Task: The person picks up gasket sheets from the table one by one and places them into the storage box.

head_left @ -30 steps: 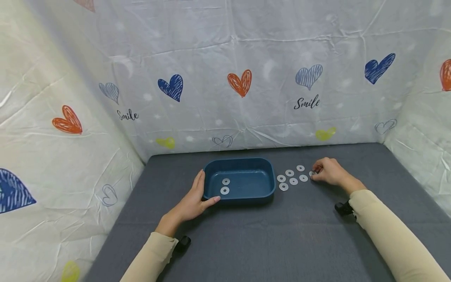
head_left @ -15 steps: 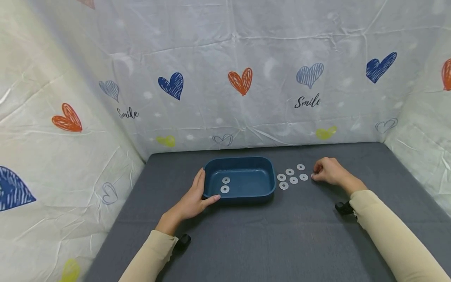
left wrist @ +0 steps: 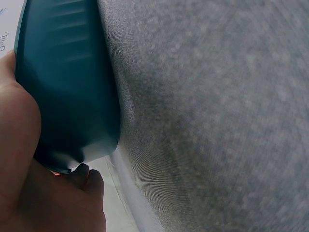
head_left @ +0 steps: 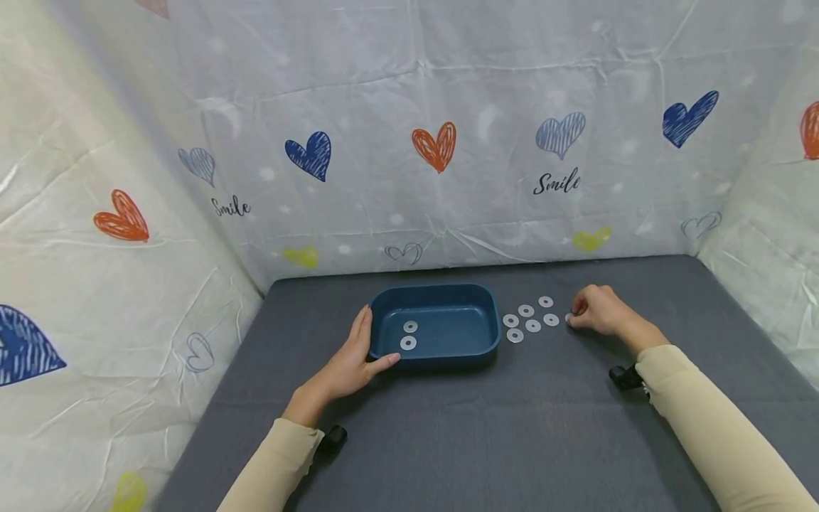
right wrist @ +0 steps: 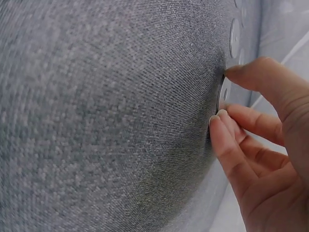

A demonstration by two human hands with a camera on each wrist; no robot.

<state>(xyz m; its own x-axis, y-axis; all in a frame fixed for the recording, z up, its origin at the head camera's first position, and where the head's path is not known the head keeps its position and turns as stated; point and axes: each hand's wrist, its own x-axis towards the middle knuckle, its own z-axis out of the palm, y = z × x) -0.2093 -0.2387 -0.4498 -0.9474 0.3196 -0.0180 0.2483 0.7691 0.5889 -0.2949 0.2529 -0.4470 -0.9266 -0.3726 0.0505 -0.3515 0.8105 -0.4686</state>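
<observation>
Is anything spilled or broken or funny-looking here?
Nothing stands out. The blue tray stands upright, held by the left hand, with two washers inside. Six more washers lie beside it, and the right hand pinches another washer. I see no spill or break; the curtain is just creased.

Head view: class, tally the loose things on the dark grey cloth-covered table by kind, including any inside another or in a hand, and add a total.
Blue rectangular open-topped tray: 1
Flat round silver washers with centre holes: 9 (2 inside the tray, 6 beside it, 1 at the right hand)
Total: 10
</observation>
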